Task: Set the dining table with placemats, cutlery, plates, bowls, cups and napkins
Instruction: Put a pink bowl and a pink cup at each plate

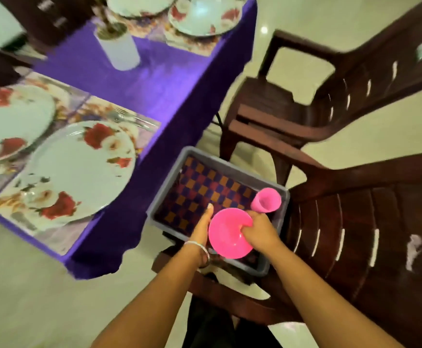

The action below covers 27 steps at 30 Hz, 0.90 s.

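Note:
A pink bowl is held over a grey bin that rests on a brown chair seat. My right hand grips the bowl's right rim, thumb inside it. My left hand lies flat against the bowl's left side, fingers straight. A pink cup lies tilted in the bin's right corner, just beyond my right hand. On the purple table, floral plates sit on placemats, with a fork beside the near plate.
A checked orange and purple cloth lines the bin. Two brown plastic chairs stand right of the table. A white vase stands mid-table, and more plates lie at the far end. The pale floor spreads below the table corner.

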Each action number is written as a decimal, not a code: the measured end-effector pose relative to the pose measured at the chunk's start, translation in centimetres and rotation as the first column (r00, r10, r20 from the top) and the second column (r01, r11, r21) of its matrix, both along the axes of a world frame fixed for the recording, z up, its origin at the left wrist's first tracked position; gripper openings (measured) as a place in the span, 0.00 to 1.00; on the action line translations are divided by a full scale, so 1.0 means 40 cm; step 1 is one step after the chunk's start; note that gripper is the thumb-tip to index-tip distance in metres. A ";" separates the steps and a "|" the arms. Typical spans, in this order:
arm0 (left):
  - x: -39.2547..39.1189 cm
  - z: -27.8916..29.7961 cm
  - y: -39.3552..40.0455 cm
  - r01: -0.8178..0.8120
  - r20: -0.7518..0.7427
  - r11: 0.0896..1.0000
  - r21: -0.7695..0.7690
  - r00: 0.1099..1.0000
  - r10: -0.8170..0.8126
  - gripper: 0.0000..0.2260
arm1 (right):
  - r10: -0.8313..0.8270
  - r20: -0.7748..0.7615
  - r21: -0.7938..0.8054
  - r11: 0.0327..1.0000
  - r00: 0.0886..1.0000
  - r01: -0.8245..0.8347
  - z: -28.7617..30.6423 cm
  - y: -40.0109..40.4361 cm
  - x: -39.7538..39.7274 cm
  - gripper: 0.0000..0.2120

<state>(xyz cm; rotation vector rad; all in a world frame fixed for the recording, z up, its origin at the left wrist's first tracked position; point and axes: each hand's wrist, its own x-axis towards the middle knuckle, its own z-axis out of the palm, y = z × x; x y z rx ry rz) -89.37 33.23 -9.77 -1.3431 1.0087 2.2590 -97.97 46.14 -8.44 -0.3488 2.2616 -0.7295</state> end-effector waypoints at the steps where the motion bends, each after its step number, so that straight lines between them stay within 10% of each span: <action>1: 0.043 0.044 0.000 -0.073 -0.010 0.997 0.026 0.997 0.073 0.38 | 0.058 -0.037 -0.008 0.998 0.998 -0.059 0.047 -0.016 0.017 0.29; 11: 0.392 0.300 -0.031 -0.559 -0.131 0.790 0.253 0.789 0.601 0.35 | 0.482 -0.395 -0.088 0.828 0.782 -0.554 0.331 -0.211 0.259 0.14; 18: 0.504 0.401 -0.155 -0.658 -0.217 0.694 0.292 0.661 0.718 0.31 | 0.399 -0.675 -0.171 0.733 0.620 -0.658 0.429 -0.358 0.386 0.12; 27: 0.561 0.412 -0.471 -0.635 -0.173 0.730 0.253 0.713 0.680 0.37 | 0.336 -0.669 -0.193 0.783 0.663 -0.592 0.480 -0.657 0.451 0.10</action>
